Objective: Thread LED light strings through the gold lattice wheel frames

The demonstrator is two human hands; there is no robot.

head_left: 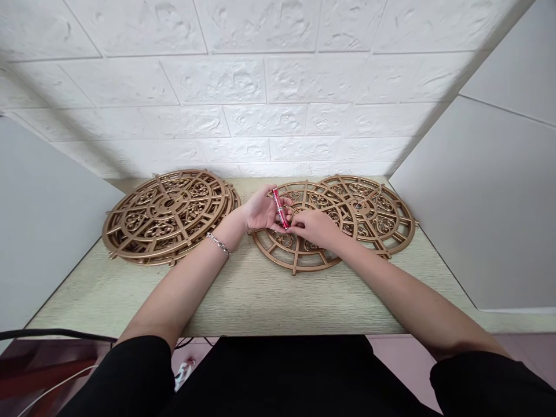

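Across the upturned palm of my left hand lie slim red batteries, seemingly two end to end with a silvery band at the middle. The fingers of that hand curl round them. My right hand is closed in a pinch at their lower end, touching it. Both hands are above a round gold-coloured openwork metal frame, which has spokes, rings and scrollwork. Part of it is hidden under my hands.
A stack of similar gold frames lies on the left of the pale wood-grain table. Another gold frame overlaps at the right, with a thin wire loop on it. White brick-pattern wall behind; grey panels at both sides.
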